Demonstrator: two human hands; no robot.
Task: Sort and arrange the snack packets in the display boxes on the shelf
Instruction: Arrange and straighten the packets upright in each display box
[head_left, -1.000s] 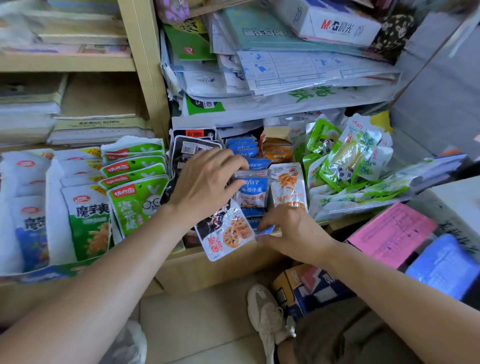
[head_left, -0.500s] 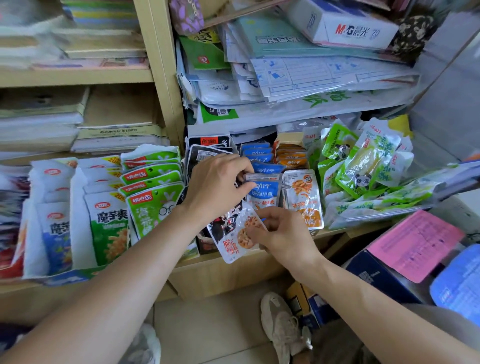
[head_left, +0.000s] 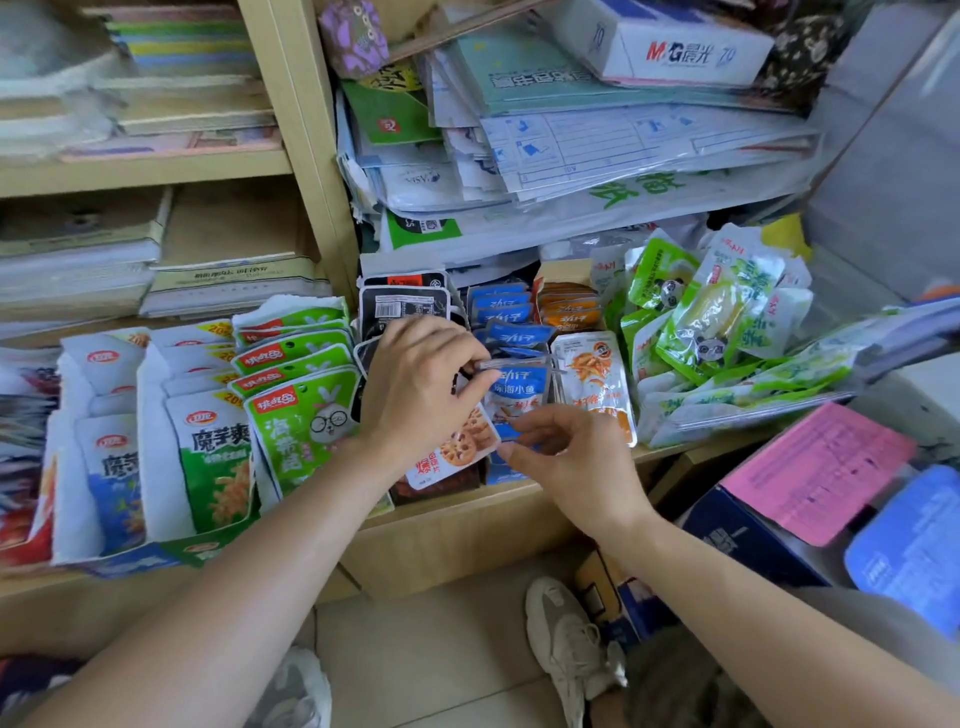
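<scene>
Rows of snack packets stand in display boxes on the lower shelf. My left hand (head_left: 423, 387) curls over the black packets (head_left: 402, 306) and pinches the top edge of a blue fish packet (head_left: 517, 387). Below it, my right hand (head_left: 563, 454) pinches the corner of a white lotus-root packet (head_left: 457, 449) at the shelf's front edge. Orange packets (head_left: 597, 382) stand just right of the blue ones. Green-and-white packets (head_left: 298, 415) fill the boxes to the left.
A loose heap of green panda packets (head_left: 696, 317) lies on the right of the shelf. Stacked papers and plastic sleeves (head_left: 597, 145) hang low over the snacks. A pink sheet (head_left: 815, 467) on a blue box sits lower right. My shoe (head_left: 566, 644) is on the floor below.
My right hand rose from the shelf's front edge to the lotus-root packet and tipped it up and to the left. My left hand stayed on the black and blue packets.
</scene>
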